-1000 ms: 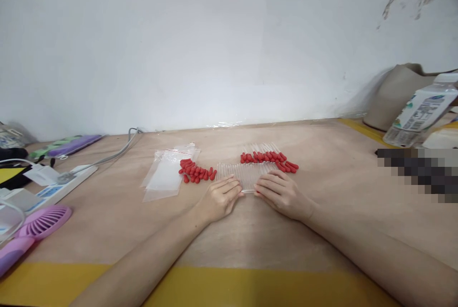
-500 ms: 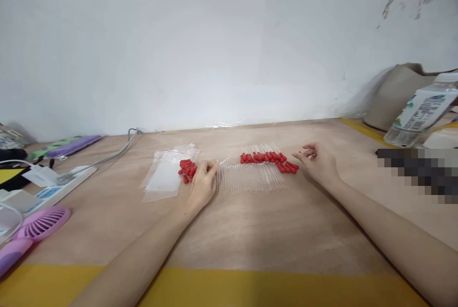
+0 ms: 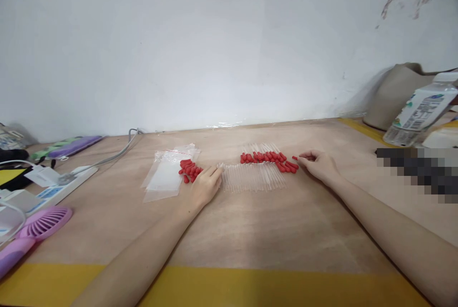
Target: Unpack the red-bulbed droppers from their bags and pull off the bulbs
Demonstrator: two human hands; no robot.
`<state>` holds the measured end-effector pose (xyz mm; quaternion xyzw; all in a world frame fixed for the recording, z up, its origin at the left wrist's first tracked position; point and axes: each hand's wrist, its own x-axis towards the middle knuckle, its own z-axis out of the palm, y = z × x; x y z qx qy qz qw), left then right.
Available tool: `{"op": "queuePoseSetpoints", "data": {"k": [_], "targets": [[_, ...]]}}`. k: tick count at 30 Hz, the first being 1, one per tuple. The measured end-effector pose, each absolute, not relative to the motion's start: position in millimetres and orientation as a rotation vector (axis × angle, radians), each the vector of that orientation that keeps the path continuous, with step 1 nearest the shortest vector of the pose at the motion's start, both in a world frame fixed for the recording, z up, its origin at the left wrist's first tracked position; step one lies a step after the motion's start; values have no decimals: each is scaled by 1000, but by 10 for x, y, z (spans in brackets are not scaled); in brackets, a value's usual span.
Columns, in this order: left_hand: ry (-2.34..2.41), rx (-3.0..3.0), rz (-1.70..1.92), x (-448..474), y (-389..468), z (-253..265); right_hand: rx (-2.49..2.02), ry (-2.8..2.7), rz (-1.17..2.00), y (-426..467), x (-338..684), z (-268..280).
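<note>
My left hand (image 3: 207,184) rests at the left end of a row of thin clear tubes (image 3: 252,177). Its fingers are bent together against the outermost tubes; the fingertips are hidden, so what they grip cannot be made out. Between thumb and fingers, my right hand (image 3: 317,164) pinches a small red rubber bulb (image 3: 295,158). Just left of it lie several red bulbs (image 3: 287,167). Behind the row, more clear tubes (image 3: 263,148) carry red bulbs (image 3: 263,157) at their near ends. A pile of red bulbs (image 3: 189,169) touches the left hand's knuckles.
Clear plastic bags (image 3: 162,178) lie under the left pile's edge. Farther left are a white power strip (image 3: 77,178), a grey cable (image 3: 114,157) and a pink fan (image 3: 46,223). A plastic bottle (image 3: 420,111) and a grey-brown container (image 3: 388,95) stand at the right back.
My left hand has come down flatter beside the row, and the slanted tube at its fingertips no longer shows. My right hand has lowered slightly, and its red bulb now points left in plain view.
</note>
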<state>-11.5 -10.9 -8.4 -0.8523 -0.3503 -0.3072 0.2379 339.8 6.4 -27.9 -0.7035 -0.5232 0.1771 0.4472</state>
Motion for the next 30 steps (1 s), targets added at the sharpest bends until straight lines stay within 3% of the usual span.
{"op": "queuePoseSetpoints", "data": {"k": [15, 30], "targets": [[-1010, -2466, -909, -59, -274, -16, -1679, -1443, 458, 80, 3401, -303], [-1073, -2430, -837, -77, -278, 2, -2053, -1422, 626, 608, 3246, -99]]}}
